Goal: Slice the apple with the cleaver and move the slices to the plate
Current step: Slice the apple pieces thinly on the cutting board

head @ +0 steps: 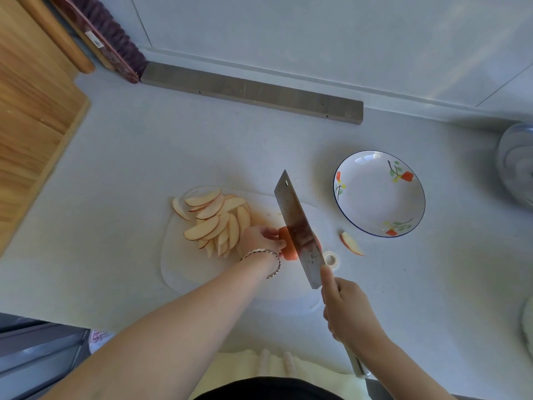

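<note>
The uncut red apple piece (287, 249) sat on the white cutting board (178, 272), pinched by the left hand (259, 236), the cleaver (297, 226) blade over it and the right hand (346, 310) wrapped round the handle. A good cut wanted fingertips tucked back, blade dropping straight. Finished slices (216, 223) lay at nine o'clock, the bare plate (379, 193) at two.

Home kitchen: pale countertop (202, 145), tiled wall (317, 33), flowered plate (372, 197), cutting board (184, 272).
</note>
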The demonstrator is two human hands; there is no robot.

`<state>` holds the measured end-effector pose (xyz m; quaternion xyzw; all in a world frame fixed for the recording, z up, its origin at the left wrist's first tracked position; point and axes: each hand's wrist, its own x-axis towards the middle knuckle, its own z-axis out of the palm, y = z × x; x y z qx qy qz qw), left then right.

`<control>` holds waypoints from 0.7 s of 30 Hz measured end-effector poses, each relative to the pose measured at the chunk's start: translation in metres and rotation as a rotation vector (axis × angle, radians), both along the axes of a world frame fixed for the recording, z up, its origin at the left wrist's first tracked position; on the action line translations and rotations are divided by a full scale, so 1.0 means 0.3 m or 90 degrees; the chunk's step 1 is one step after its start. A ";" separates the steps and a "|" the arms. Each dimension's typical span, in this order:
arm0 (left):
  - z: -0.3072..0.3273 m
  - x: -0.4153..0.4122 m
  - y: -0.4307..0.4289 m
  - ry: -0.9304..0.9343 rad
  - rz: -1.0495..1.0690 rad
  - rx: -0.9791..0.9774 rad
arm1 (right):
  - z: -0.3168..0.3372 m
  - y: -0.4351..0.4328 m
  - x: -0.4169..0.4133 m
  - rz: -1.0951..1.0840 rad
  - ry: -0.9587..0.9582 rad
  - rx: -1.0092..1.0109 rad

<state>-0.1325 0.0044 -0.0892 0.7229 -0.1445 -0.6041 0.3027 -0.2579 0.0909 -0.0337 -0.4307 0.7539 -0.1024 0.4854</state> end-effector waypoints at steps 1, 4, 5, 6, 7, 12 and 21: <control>0.000 0.000 -0.003 -0.003 -0.002 0.003 | 0.002 0.003 0.002 -0.004 0.001 0.003; 0.006 0.000 -0.007 -0.006 -0.017 0.002 | -0.002 -0.019 0.009 0.011 0.007 0.009; 0.013 -0.002 -0.006 -0.001 -0.018 0.003 | -0.008 -0.030 0.013 0.015 0.005 0.013; 0.017 -0.004 -0.005 0.003 -0.017 0.003 | -0.014 -0.040 0.019 0.016 -0.001 0.016; 0.019 -0.005 -0.005 0.004 -0.014 0.002 | -0.021 -0.045 0.026 0.015 -0.006 0.018; 0.003 -0.002 -0.003 -0.038 -0.038 -0.012 | -0.061 -0.039 0.033 0.019 -0.001 0.004; 0.115 0.131 0.036 -0.405 -0.159 -0.228 | 0.007 -0.022 0.022 0.072 0.042 -0.063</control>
